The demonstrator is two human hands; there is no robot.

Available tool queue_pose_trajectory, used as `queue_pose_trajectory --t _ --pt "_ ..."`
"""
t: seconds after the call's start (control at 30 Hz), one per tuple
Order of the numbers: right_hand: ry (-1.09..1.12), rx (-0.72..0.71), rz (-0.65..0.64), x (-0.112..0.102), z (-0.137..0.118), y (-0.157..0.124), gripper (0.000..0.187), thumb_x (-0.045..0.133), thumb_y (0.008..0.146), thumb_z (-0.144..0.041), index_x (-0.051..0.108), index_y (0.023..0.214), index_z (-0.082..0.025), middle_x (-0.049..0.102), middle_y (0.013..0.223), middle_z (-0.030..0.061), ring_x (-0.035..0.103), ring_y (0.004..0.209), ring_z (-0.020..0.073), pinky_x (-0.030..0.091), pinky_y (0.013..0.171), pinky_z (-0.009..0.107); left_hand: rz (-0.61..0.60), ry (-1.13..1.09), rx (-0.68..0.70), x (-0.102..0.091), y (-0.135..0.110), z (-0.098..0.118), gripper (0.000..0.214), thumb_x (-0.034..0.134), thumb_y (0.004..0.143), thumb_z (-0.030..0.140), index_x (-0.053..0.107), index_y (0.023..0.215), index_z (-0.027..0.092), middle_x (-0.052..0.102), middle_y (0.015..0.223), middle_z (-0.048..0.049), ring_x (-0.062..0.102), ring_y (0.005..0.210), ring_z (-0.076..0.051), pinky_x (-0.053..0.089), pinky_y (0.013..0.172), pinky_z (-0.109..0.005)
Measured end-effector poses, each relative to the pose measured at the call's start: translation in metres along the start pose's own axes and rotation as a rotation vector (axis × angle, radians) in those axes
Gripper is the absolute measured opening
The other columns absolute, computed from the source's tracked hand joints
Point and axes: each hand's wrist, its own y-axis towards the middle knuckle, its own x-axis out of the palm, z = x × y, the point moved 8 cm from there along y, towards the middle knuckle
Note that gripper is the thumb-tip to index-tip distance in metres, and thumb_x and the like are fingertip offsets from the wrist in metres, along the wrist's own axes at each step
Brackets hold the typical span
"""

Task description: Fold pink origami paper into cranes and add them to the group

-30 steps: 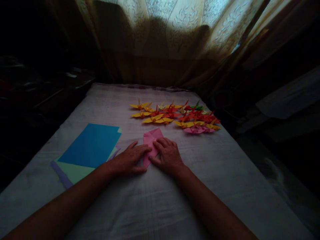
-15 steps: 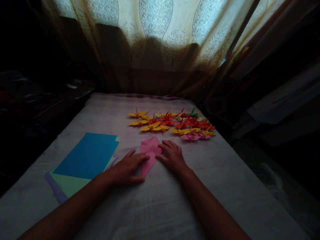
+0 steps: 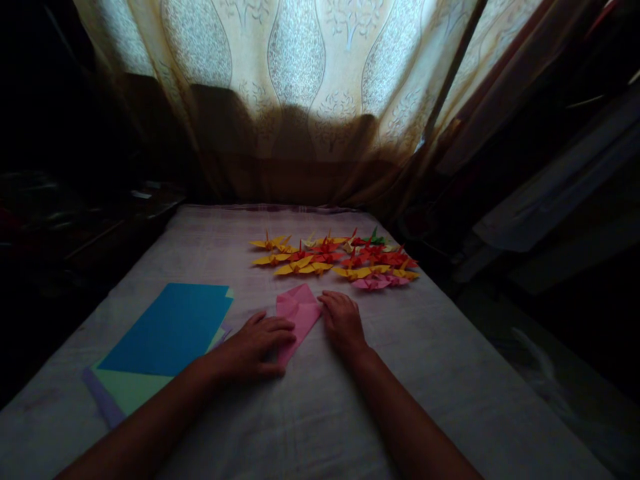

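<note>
A partly folded pink paper lies on the grey cloth-covered surface in front of me. My left hand rests flat on its lower left part, fingers pressing the paper down. My right hand lies flat at the paper's right edge, fingers stretched toward its upper corner. Neither hand lifts the paper.
A stack of coloured sheets, blue on top, lies to the left. Several folded paper cranes in yellow, red, pink and green sit in a cluster beyond the pink paper. A patterned curtain hangs behind. Dark clutter flanks both sides.
The view has tilted upward, so everything sits lower in the picture. My right hand slid off the pink paper toward its right edge. My left hand stays on the paper.
</note>
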Motion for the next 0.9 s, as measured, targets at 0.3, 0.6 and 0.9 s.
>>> queue_pose_trajectory --t 0.3,0.6,0.9 --pt "0.12 0.165 -0.209 0.001 -0.025 -0.007 0.042 0.056 0.083 -0.022 0.061 0.125 -0.018 0.066 0.122 0.0107 0.064 0.106 0.0229 0.05 0.093 0.035 0.186 0.242 -0.066 -0.034 0.048 -0.036 0.045 0.056 0.087 0.023 0.055 0.132 0.022 0.058 0.137 -0.0105 0.05 0.127 -0.028 0.035 0.105 -0.046" --pt "0.164 0.058 -0.243 0.01 -0.014 0.004 0.038 0.057 0.073 -0.007 0.068 0.107 -0.02 0.067 0.098 0.0061 0.065 0.083 0.0174 0.053 0.076 0.028 0.14 0.254 -0.1 -0.049 0.041 -0.042 0.017 0.056 0.08 0.018 0.067 0.093 0.022 0.072 0.094 -0.0031 0.063 0.096 -0.023 0.035 0.098 -0.044" --pt "0.035 -0.167 -0.234 -0.014 -0.003 -0.008 0.024 0.057 0.078 -0.005 0.072 0.086 -0.021 0.069 0.113 0.0086 0.063 0.106 0.0216 0.049 0.092 0.033 0.086 0.205 -0.028 -0.027 -0.009 -0.01 0.018 0.054 0.084 0.017 0.06 0.099 0.024 0.068 0.121 -0.0026 0.055 0.125 -0.025 0.014 0.115 -0.056"
